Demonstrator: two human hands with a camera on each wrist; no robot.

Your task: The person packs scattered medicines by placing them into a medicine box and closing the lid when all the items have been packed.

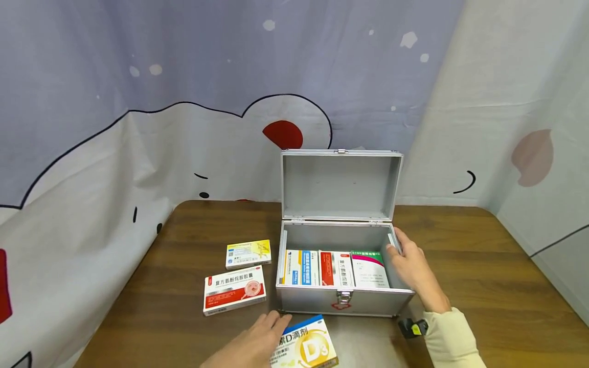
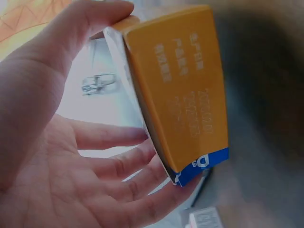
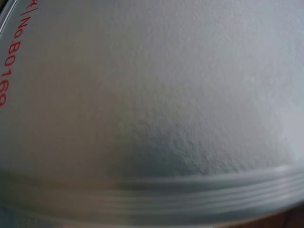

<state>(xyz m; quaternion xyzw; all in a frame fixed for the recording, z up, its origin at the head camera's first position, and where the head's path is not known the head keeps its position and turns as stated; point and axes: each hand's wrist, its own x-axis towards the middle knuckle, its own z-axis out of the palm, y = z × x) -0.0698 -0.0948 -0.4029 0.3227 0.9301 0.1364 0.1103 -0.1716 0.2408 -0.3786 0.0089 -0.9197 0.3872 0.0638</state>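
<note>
Now the left hand [image 1: 258,338] grips a carton [image 1: 309,343], the right [image 1: 411,260] a grainy metal case [image 1: 309,301].

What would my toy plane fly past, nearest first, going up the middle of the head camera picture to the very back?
D3 box in the left hand → clasp of the silver case → red-and-white box inside it → raised lid → patterned curtain.

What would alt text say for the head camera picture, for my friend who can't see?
A person's left hand holds a yellow D3 box in front of an open silver case, while the right hand grips the case's right side. Three boxes show inside; two more boxes lie on the wooden table, left of the case.
</note>
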